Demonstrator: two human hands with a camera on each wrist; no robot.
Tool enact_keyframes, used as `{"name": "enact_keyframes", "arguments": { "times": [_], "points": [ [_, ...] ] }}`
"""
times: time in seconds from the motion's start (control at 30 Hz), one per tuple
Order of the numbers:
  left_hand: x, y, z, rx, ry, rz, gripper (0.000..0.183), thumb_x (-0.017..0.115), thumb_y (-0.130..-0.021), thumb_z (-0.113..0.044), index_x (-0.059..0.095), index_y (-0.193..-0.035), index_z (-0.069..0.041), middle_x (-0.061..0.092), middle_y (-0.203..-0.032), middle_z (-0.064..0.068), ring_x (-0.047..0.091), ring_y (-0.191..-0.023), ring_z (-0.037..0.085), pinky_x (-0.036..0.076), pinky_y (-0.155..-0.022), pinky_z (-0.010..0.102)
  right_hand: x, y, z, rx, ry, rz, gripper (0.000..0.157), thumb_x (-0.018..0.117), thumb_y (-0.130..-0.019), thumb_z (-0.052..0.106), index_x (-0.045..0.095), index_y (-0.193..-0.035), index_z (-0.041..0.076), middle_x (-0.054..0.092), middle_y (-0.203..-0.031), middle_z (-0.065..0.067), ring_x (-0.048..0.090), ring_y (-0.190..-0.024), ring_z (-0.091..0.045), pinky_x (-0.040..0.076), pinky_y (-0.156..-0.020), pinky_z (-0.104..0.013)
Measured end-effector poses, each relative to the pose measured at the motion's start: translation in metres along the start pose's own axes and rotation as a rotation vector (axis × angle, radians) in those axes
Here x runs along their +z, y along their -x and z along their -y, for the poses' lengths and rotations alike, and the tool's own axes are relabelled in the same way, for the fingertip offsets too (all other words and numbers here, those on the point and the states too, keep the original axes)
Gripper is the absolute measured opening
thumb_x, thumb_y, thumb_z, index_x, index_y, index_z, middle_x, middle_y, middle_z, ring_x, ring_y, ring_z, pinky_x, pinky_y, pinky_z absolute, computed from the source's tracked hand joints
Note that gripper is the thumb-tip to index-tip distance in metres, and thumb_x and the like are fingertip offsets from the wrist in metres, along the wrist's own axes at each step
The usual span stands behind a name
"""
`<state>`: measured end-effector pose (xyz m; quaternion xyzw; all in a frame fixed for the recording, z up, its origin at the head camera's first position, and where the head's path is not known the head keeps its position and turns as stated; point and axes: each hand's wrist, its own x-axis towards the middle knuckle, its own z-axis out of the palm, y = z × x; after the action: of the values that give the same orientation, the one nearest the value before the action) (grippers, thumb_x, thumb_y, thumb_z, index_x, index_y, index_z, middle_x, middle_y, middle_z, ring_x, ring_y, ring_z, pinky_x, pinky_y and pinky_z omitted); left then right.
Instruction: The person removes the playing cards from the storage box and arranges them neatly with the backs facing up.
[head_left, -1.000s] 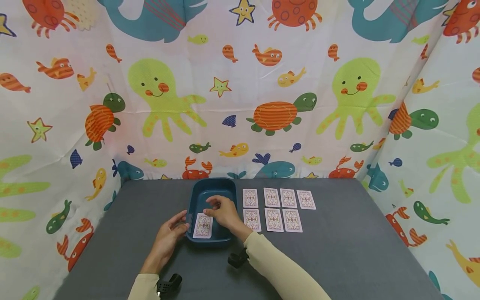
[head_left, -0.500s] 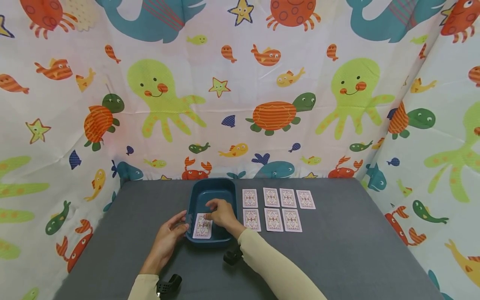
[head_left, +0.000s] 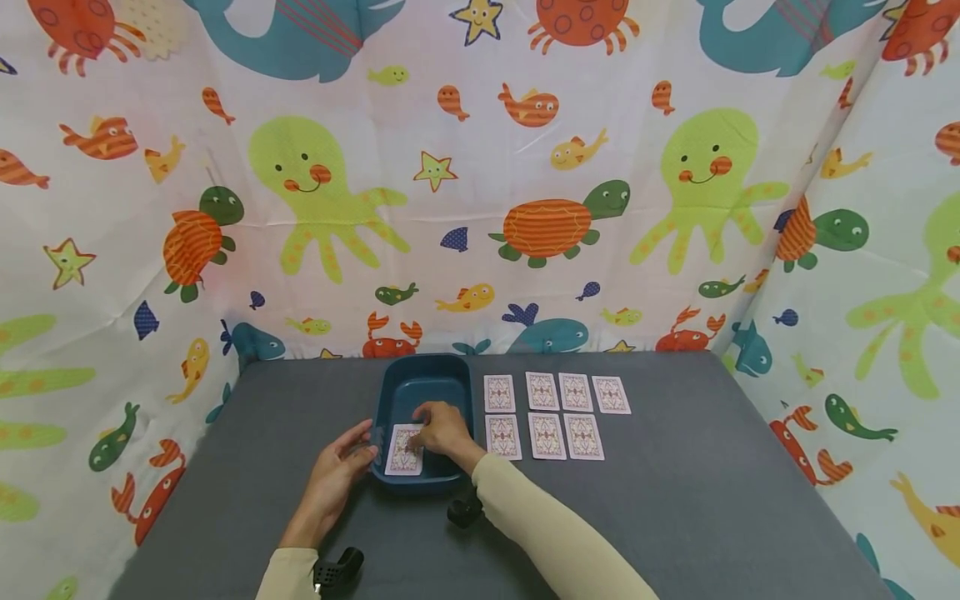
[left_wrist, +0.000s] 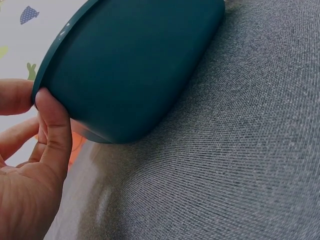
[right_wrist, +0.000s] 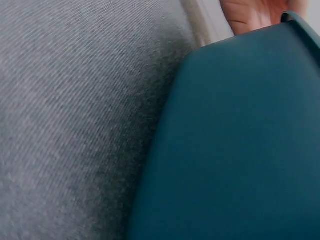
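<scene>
A dark blue-green tray (head_left: 431, 482) stands on the grey table. A playing card (head_left: 400, 463) lies face down inside, near its front left corner. My left hand (head_left: 335, 477) pinches the tray's left rim; in the left wrist view the thumb (left_wrist: 54, 117) presses the outer wall near the lip. Over the tray, my right hand (head_left: 444, 432) reaches in from the right, fingers bent down with the tips at the card's upper right. Whether they pinch the card is too small to tell. The tray's outer wall (right_wrist: 240, 135) fills much of the right wrist view.
Right of the tray, several face-down cards lie in two rows, among them a near card (head_left: 503, 437) and a far-right card (head_left: 612, 395). Behind the grey table (head_left: 675, 500) hangs a cloth (head_left: 465, 125) printed with sea animals, which also runs down both sides.
My right hand has lowered slightly toward the card in the tray, and its fingertips have come down onto it. The left hand stays at the rim.
</scene>
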<state>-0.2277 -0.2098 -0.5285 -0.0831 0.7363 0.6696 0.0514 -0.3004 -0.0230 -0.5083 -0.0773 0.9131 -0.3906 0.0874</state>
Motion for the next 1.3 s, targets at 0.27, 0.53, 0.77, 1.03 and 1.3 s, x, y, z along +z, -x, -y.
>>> {"name": "enact_keyframes", "arguments": {
  "times": [0.27,0.53,0.77,1.03,1.3],
  "points": [
    [0.0,0.0,-0.001,-0.002,-0.007,0.0,0.051,0.058,-0.097,-0.015,0.045,-0.146,-0.019,0.042,-0.141,0.01,0.049,-0.118,0.023,0.042,-0.097,0.031,0.004,-0.003,-0.003,-0.007,0.073,-0.011,0.05,0.092,-0.063,0.022,0.072,-0.107,0.012,0.066,-0.085,-0.002,0.057,-0.079,-0.016,0.047,-0.076,-0.034],
    [-0.001,0.002,-0.001,0.003,-0.001,0.007,0.053,0.059,-0.097,-0.016,0.043,-0.148,-0.021,0.04,-0.143,0.011,0.047,-0.122,0.025,0.037,-0.108,0.045,0.009,-0.005,-0.004,0.022,0.134,0.017,0.059,0.094,-0.061,0.025,0.066,-0.111,0.009,0.062,-0.102,-0.008,0.056,-0.097,-0.024,0.046,-0.092,-0.042],
    [0.0,0.002,-0.002,0.0,0.0,0.003,0.052,0.058,-0.097,-0.015,0.043,-0.147,-0.019,0.041,-0.142,0.011,0.046,-0.121,0.025,0.039,-0.103,0.038,0.01,-0.005,-0.003,0.033,0.135,0.033,0.05,0.093,-0.062,0.022,0.063,-0.1,0.009,0.052,-0.098,-0.007,0.05,-0.09,-0.024,0.044,-0.085,-0.04],
    [0.001,0.002,-0.004,-0.007,0.009,-0.003,0.051,0.057,-0.098,-0.014,0.044,-0.147,-0.02,0.041,-0.142,0.01,0.046,-0.122,0.026,0.037,-0.108,0.046,0.006,-0.003,0.0,0.045,0.066,0.016,0.046,0.091,-0.066,0.018,0.057,-0.096,0.011,0.056,-0.094,-0.007,0.051,-0.086,-0.023,0.044,-0.078,-0.037],
    [0.0,0.001,-0.003,-0.007,0.007,0.004,0.052,0.058,-0.098,-0.016,0.044,-0.147,-0.02,0.041,-0.14,0.01,0.047,-0.117,0.024,0.039,-0.102,0.037,0.004,-0.005,-0.004,0.007,-0.142,-0.048,0.025,0.08,-0.08,0.009,0.065,-0.1,0.01,0.059,-0.077,-0.003,0.055,-0.068,-0.016,0.044,-0.057,-0.027]
  ]
}}
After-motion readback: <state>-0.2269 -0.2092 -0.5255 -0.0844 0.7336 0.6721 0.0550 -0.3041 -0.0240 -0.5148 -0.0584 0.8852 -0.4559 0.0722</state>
